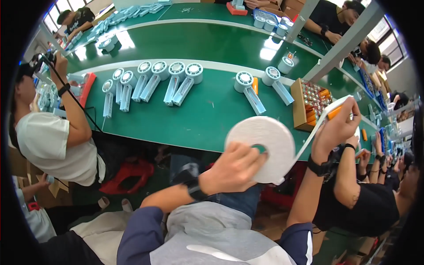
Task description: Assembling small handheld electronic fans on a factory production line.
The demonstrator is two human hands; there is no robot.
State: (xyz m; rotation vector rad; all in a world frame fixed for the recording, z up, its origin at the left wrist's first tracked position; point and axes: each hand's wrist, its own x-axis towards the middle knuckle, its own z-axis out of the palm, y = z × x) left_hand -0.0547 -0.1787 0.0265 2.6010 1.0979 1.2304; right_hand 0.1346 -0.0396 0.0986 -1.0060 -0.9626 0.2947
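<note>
Left fingers (251, 154) clamp a white roll (278, 137), right fingers (350, 107) an orange cylinder (334, 113), by the table's near edge (185, 144), room leftward

The roll (280, 148) is white, the tabletop (212, 112) green. From the roll, fan-like devices (151, 89) at ten o'clock are pale blue, the cylinder (334, 113) at two orange, the shirt (221, 229) at seven grey with navy sleeves (138, 234).

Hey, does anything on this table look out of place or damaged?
Nothing looks clearly damaged. One mild oddity: a loose orange battery cell lies beside a light-blue handheld fan, away from the cardboard box of similar cells. The right hand holds another orange cell.
</note>
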